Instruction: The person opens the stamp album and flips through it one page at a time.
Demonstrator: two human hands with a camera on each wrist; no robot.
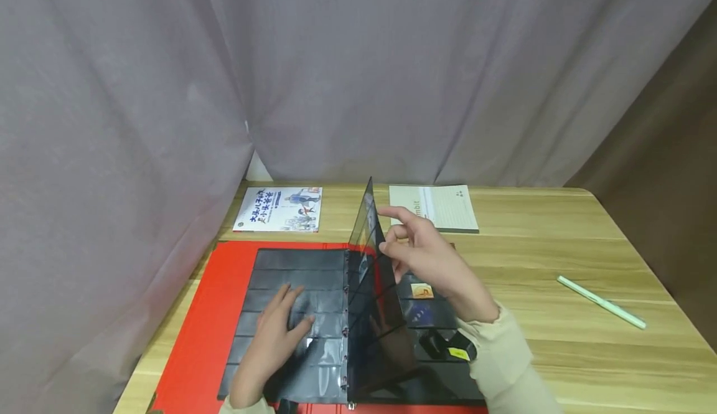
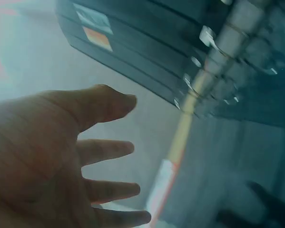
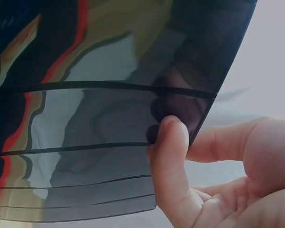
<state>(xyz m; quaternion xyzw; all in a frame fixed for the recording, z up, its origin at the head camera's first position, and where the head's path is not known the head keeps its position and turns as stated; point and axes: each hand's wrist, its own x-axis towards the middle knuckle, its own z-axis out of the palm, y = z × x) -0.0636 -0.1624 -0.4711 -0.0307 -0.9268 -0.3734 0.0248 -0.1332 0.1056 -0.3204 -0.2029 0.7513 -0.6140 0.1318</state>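
Note:
A stamp album with a red cover (image 1: pixel 193 327) lies spread out, with black pocket pages on its ring binding (image 1: pixel 345 333). One pocket page (image 1: pixel 386 327) stands nearly upright at the binding, with some stamps in its pockets. My right hand (image 1: pixel 431 255) pinches that page's outer edge; in the right wrist view a fingertip (image 3: pixel 168 137) presses against its dark, glossy face. My left hand (image 1: pixel 274 339) is over the left pocket page (image 1: pixel 302 277), fingers spread and relaxed; whether it touches is unclear. A small yellow-orange stamp (image 1: pixel 422 291) shows in the right-hand page beneath.
A white picture book (image 1: pixel 280 208) lies behind the album at left, and a pale notebook (image 1: pixel 448 205) behind it at right. A light green pen (image 1: pixel 602 302) lies on the wooden table (image 1: pixel 560 227) to the right. Grey cloth (image 1: pixel 358 78) hangs behind.

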